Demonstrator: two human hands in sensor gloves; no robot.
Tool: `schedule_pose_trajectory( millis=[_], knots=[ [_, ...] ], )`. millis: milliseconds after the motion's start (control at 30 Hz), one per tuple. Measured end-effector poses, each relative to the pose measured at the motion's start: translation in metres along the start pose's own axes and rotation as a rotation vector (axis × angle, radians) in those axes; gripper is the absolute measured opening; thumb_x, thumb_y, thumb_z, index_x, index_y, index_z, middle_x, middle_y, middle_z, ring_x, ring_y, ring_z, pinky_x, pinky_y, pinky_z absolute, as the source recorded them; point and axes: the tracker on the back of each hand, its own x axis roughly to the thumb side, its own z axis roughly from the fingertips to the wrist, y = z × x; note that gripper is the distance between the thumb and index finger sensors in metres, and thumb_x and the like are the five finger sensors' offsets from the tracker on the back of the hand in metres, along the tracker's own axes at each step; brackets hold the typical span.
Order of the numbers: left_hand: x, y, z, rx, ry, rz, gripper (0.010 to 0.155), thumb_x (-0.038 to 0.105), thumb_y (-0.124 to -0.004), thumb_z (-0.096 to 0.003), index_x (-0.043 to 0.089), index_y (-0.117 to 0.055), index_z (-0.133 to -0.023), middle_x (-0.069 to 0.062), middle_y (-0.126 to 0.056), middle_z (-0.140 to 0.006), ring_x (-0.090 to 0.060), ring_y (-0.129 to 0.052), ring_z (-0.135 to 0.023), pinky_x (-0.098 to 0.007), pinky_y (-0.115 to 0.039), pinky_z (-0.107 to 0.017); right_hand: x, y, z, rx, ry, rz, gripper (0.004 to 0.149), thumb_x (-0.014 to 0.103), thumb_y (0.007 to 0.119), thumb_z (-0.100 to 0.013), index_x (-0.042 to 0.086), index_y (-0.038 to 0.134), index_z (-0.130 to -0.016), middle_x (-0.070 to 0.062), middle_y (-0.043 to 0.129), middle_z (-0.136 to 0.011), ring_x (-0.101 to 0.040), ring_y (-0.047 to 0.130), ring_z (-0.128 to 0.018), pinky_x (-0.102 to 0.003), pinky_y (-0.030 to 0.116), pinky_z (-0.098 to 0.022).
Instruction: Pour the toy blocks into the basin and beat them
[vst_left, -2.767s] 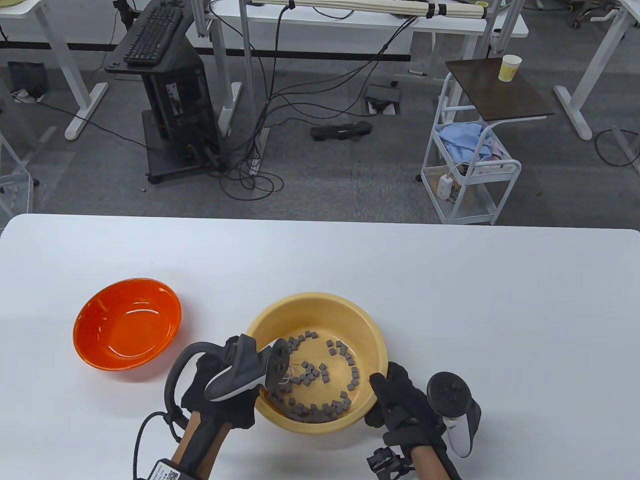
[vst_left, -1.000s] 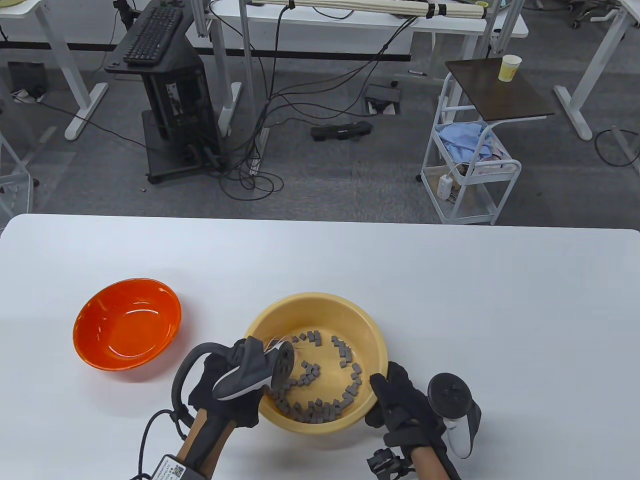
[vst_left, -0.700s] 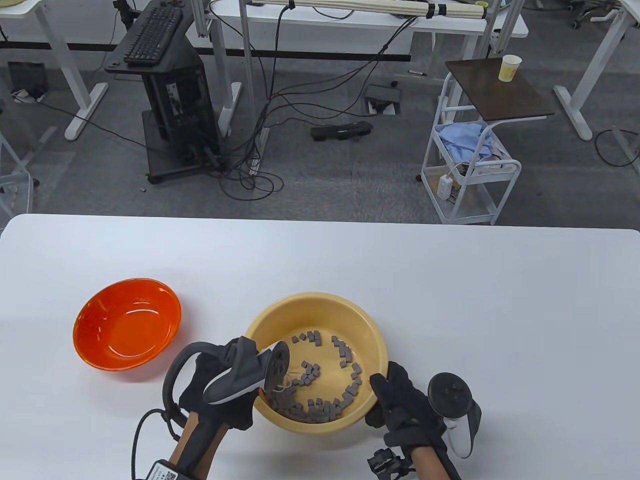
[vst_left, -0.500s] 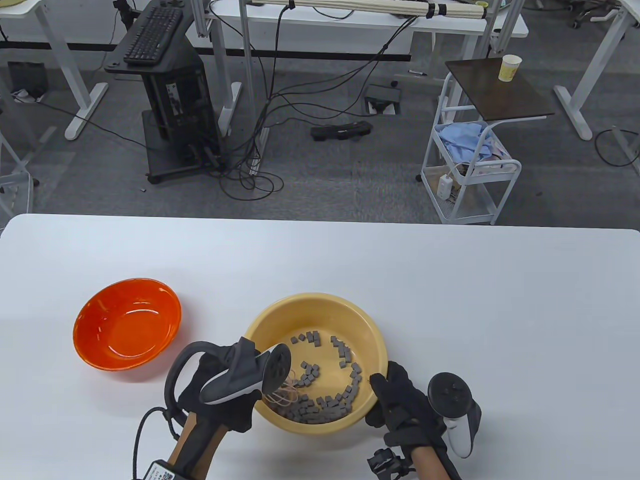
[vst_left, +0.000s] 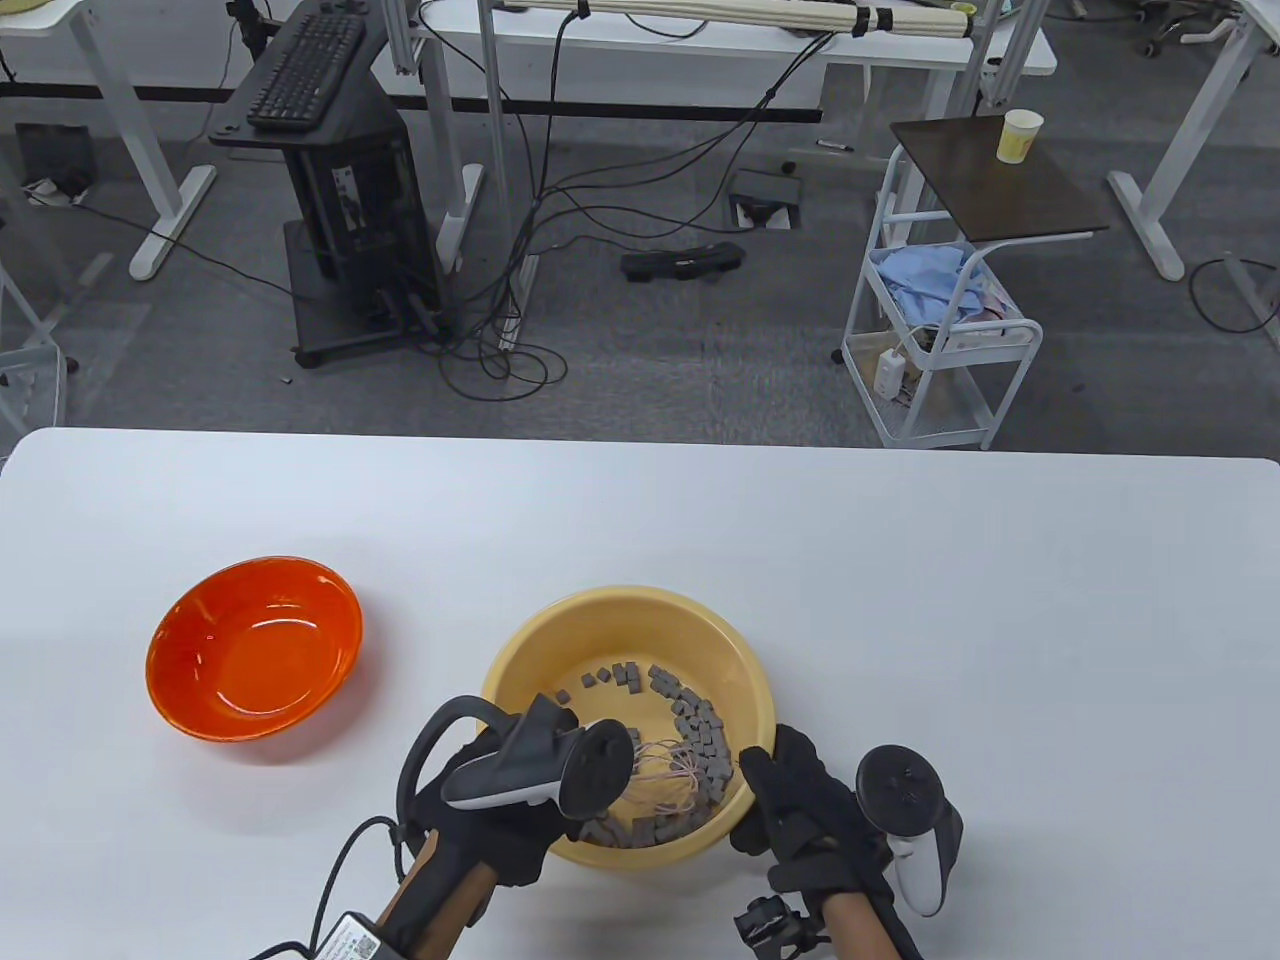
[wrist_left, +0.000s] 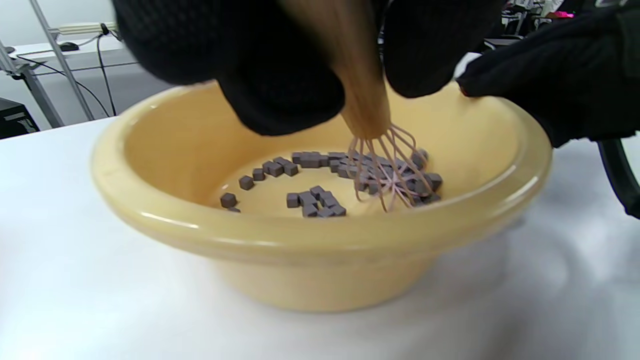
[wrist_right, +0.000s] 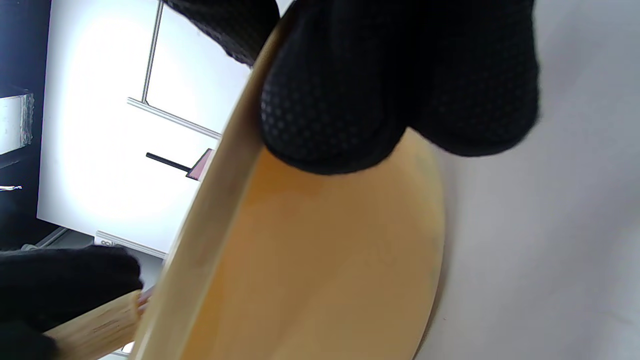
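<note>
We are gripping the whisk (wrist_left: 385, 165) by its wooden handle in our left hand (vst_left: 500, 815), sweeping its wires through the toy blocks (vst_left: 700, 730) lying in the yellow basin (vst_left: 520, 650) on the table (vst_left: 900, 600). Our right hand (vst_left: 800, 800) is clamping the near rim, so we are keeping the strokes low and gentle to stop blocks hopping out.

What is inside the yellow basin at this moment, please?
Inside the yellow basin lie many small grey toy blocks and the pink wires of a whisk, which the left hand holds. The near inner wall is hidden by the rim.

Whisk (wrist_left: 385, 165) among blocks (wrist_left: 315, 200), yellow basin (wrist_left: 310, 240)
</note>
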Motion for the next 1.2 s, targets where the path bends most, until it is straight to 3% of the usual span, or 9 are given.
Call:
schedule_pose_trajectory(
  millis=[167, 500, 900, 1200],
  knots=[
    [0.015, -0.014, -0.012, -0.005, 0.047, -0.137, 0.055, 0.037, -0.074, -0.0648, 0.013, -0.064, -0.113, -0.02, -0.076, -0.107, -0.016, -0.102, -0.067, -0.036, -0.088, -0.049, 0.0, 0.0, 0.0, -0.002, 0.0, 0.0, 0.062, 0.024, 0.065, -0.071, -0.021, 0.038, -0.104, -0.026, 0.085, -0.068, -0.024, 0.1, -0.036, -0.049, 0.09, -0.039],
    [0.0, -0.021, -0.016, 0.056, 0.204, -0.242, 0.052, 0.038, -0.073, -0.065, 0.015, -0.065, -0.111, -0.019, -0.083, -0.102, -0.012, -0.107, -0.055, -0.031, -0.091, -0.04, 0.0, 0.0, 0.0, -0.004, -0.001, 0.003, 0.063, 0.024, 0.065, -0.071, -0.021, 0.038, -0.105, -0.026, 0.085, -0.068, -0.024, 0.1, -0.036, -0.049, 0.09, -0.039],
    [-0.035, 0.002, 0.005, 0.021, 0.363, -0.162, 0.044, 0.039, -0.077, -0.0642, 0.019, -0.079, -0.104, -0.017, -0.089, -0.099, -0.012, -0.106, -0.047, -0.031, -0.09, -0.036, 0.0, 0.0, 0.0, -0.003, -0.002, 0.005, 0.062, 0.024, 0.065, -0.071, -0.021, 0.038, -0.105, -0.026, 0.085, -0.068, -0.024, 0.1, -0.036, -0.049, 0.09, -0.039],
    [-0.036, 0.025, 0.028, 0.099, 0.391, -0.184, 0.043, 0.051, -0.077, -0.0611, 0.02, -0.095, -0.085, -0.012, -0.099, -0.085, -0.01, -0.105, -0.031, -0.031, -0.09, -0.027, 0.0, 0.0, 0.001, 0.005, 0.002, 0.004, 0.063, 0.025, 0.064, -0.071, -0.021, 0.037, -0.105, -0.026, 0.084, -0.069, -0.024, 0.099, -0.036, -0.049, 0.089, -0.039]
  ],
)
